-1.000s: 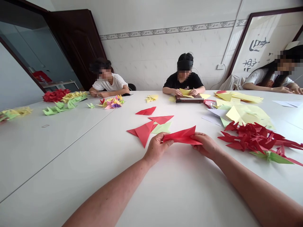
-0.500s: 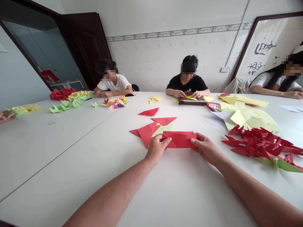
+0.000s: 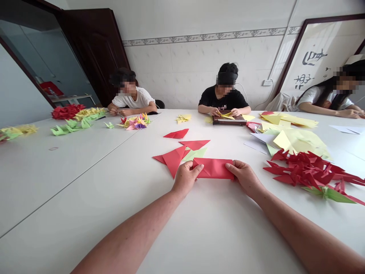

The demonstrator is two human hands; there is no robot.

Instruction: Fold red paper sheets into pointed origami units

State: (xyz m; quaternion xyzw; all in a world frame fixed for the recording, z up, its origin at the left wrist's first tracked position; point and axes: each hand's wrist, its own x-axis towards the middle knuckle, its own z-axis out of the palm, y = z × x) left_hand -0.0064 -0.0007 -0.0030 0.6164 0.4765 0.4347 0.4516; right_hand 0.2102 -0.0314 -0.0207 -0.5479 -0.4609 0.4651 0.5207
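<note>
A folded sheet of red paper [image 3: 214, 168], rectangular in outline with creases across its face, is held between my two hands. My left hand [image 3: 186, 174] pinches its left end, thumb on the near face and fingers behind. At the right end my right hand [image 3: 244, 176] grips it the same way. Both sets of fingertips are partly hidden behind the paper. Just beyond lie folded red paper pieces [image 3: 174, 160], a red triangle [image 3: 195, 144] and a light green piece [image 3: 196, 153]. Farther off is another red folded piece [image 3: 176, 133].
Red paper cranes [image 3: 308, 169] are heaped on the white table [image 3: 114, 213] to my right, with a green one [image 3: 327, 193] beside them. Yellow sheets [image 3: 302, 142] lie behind. Three people sit across the table; the middle one handles yellow paper over a dark board [image 3: 229, 120].
The upper edges of the red paper have come together, and it now looks flatter. My right thumb has shifted slightly left over it. The whole view has turned a little.
</note>
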